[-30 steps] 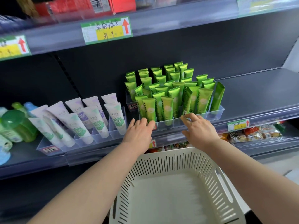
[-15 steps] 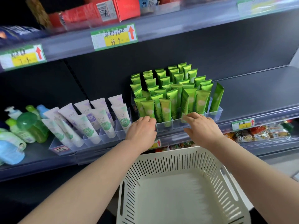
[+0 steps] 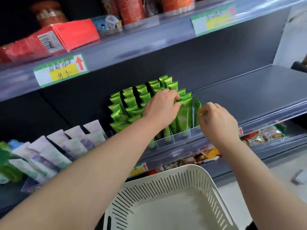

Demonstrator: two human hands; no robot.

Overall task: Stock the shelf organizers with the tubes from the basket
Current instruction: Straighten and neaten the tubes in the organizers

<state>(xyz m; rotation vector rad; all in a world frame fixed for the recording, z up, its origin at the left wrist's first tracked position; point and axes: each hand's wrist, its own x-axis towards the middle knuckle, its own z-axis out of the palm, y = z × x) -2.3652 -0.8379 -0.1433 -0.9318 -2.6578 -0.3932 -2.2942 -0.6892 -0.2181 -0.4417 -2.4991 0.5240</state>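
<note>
Left hand [image 3: 162, 107] is up on the tops of the green tubes [image 3: 131, 103], fingers curled down over the crimped ends in the right-hand rows. Motion blur there means I cannot tell whether I am gripping one tube or only pressing a few back into line. My right hand [image 3: 217, 120] is plainer: thumb and forefinger pinch the edge of the end tube [image 3: 196, 107], which stands upright in the rightmost slot of the clear organizer [image 3: 181, 138], beside a clear divider.

As for progress, I judge the job almost finished. The green tubes stand cap down, row behind row, and fill the organizer from its front wall back towards the rear of the shelf [image 3: 249, 97]. The pale tubes [image 3: 74, 143] lean in their own organizer to the left. The basket [image 3: 182, 171] sits below me, and the floor of it that I can see carries no tubes, though its near part runs off the bottom of the view.

What seems left is tidying: seating the end tube squarely, evening the tops that lean, and checking the hidden near part of the basket for strays.
</note>
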